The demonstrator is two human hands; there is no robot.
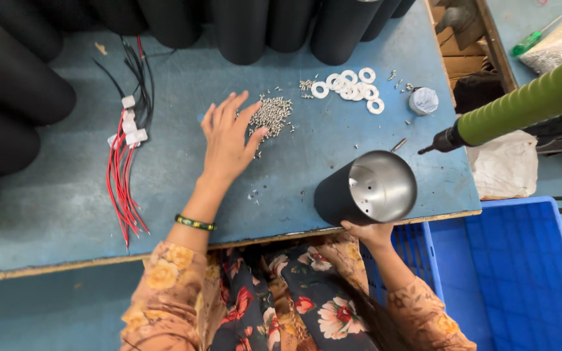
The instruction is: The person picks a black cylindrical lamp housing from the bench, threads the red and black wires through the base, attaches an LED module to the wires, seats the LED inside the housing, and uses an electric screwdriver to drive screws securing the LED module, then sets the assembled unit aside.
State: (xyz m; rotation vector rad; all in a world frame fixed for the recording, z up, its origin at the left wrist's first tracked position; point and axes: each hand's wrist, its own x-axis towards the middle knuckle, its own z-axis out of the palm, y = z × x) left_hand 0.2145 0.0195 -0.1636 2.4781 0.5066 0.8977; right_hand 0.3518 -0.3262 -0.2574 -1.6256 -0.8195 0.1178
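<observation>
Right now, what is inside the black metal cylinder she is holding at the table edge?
The black metal cylinder shows a bare, shiny silver inner wall with a few small holes; nothing loose shows inside. Its far end cannot be seen. The right hand grips its lower rim.

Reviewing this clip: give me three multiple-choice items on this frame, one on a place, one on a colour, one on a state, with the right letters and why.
1. Where does the left hand rest?
A. on the pile of small screws
B. in the blue crate
C. on the white washers

2. What colour is the handle of the hanging screwdriver?
A. red
B. green
C. white

3. How is the black cylinder held by the right hand?
A. lying flat, closed end up
B. tipped, open end showing
C. not touched

Answers: 1 A, fingertips meet the screws; 2 B, the grip is green; 3 B, its shiny inside shows.
</observation>
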